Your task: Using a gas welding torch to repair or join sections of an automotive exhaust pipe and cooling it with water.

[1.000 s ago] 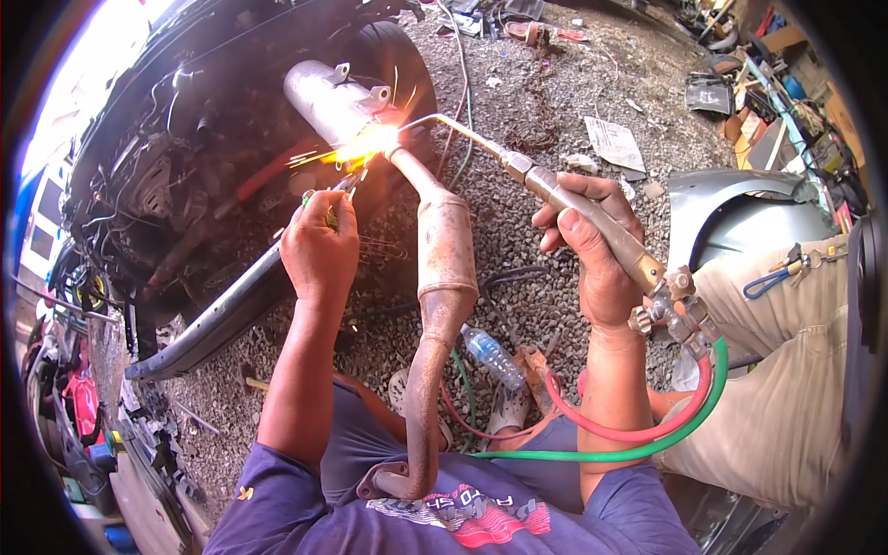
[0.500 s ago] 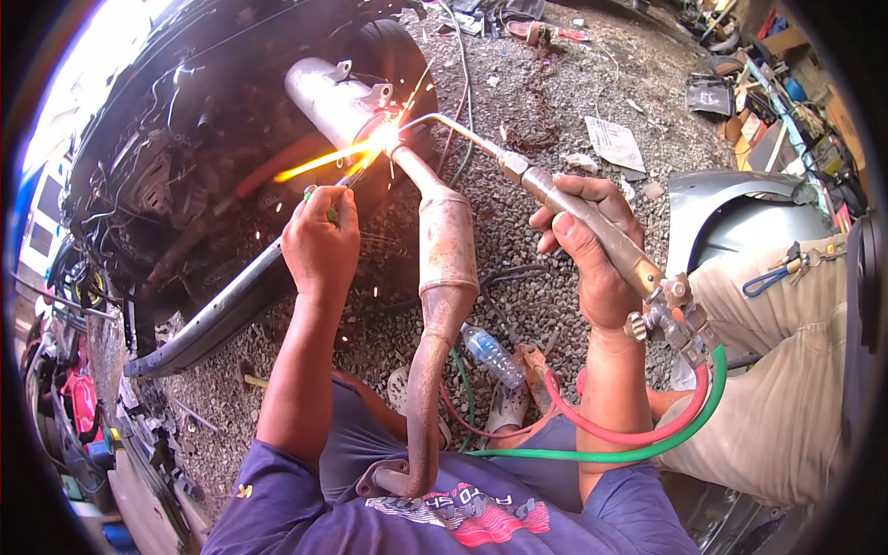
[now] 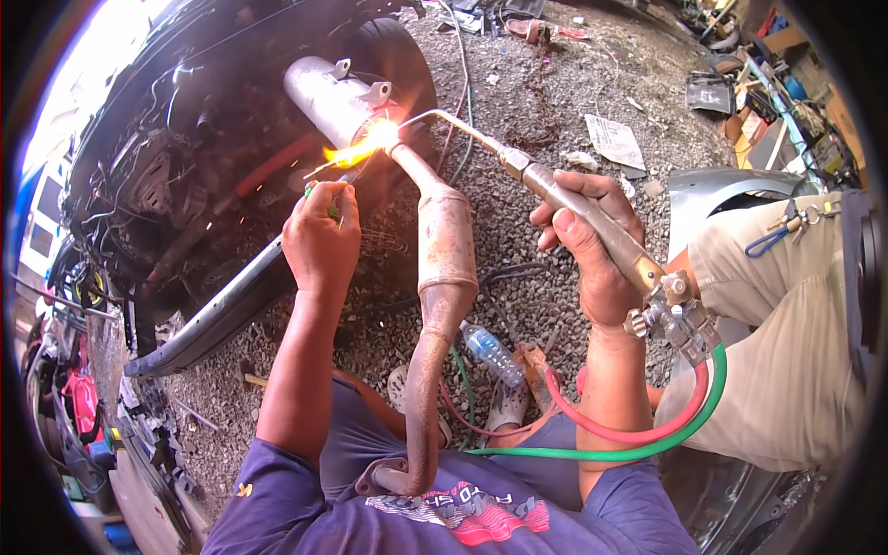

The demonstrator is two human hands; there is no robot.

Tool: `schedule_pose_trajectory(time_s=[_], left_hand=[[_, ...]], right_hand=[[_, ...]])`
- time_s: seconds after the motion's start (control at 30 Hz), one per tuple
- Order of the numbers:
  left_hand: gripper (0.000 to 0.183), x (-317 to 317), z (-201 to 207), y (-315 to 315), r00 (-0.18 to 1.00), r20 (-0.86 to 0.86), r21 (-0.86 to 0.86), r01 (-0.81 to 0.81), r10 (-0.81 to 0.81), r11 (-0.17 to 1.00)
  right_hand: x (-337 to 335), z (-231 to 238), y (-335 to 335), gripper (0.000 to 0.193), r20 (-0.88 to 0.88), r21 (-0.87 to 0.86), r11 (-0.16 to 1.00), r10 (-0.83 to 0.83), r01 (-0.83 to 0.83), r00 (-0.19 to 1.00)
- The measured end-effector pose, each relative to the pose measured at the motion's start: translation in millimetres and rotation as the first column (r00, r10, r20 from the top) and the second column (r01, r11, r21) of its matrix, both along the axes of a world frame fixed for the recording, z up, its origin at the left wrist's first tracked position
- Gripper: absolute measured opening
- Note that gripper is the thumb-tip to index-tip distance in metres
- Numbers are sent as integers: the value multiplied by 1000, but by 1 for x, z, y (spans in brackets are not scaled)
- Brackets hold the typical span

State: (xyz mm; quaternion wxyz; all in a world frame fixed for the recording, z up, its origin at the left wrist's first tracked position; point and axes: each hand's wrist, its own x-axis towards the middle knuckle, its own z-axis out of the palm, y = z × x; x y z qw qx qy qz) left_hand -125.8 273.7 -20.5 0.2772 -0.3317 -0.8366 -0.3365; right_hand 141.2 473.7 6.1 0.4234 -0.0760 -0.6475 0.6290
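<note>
My right hand [image 3: 606,277] is wrapped round the brass-coloured body of a gas welding torch [image 3: 622,248]. Its thin bent nozzle points left at a glowing joint on an exhaust pipe [image 3: 447,242]. At that joint, the narrow pipe meets a silver muffler [image 3: 324,100]; a bright flame [image 3: 377,137] hides the exact contact. Pinched in my left hand [image 3: 321,236] is a thin welding rod, with a bit of green showing between the fingers; its tip is lost in the glare. The pipe's rusty flanged end [image 3: 393,474] rests against my shirt.
Red and green hoses [image 3: 592,453] loop from the torch across my lap. A plastic bottle [image 3: 492,353] lies on the gravel. At right are another person's beige trousers [image 3: 777,342] and a silver fender [image 3: 712,190]. Dark car parts [image 3: 139,185] stand at left.
Sparks have thinned and the flame streak to the left has shortened. The person in beige trousers has shifted, covering more of the fender. My hands and the pipe stay almost still.
</note>
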Motion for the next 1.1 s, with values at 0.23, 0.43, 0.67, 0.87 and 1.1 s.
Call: schedule_pose_trajectory(time_s=[0.23, 0.43, 0.67, 0.87, 1.1], left_hand=[[12, 3, 1, 7, 999, 42, -40, -31, 32, 999], [13, 1, 2, 2, 999, 33, 4, -8, 8, 1000], [12, 2, 0, 0, 1000, 23, 16, -13, 13, 1000], [13, -1, -2, -1, 1000, 23, 3, -9, 9, 1000], [12, -1, -1, -1, 1000, 13, -3, -19, 19, 1000]], right_hand=[[2, -2, 2, 34, -22, -19, 1000, 1, -1, 1000], [-1, 0, 1, 34, -19, -13, 1000, 3, -4, 1000], [-1, 4, -4, 34, 14, -3, 1000, -1, 1, 1000], [-2, 5, -6, 37, 28, 54, 999, -1, -1, 1000], [0, 6, -6, 38, 55, 87, 996, 10, -15, 998]])
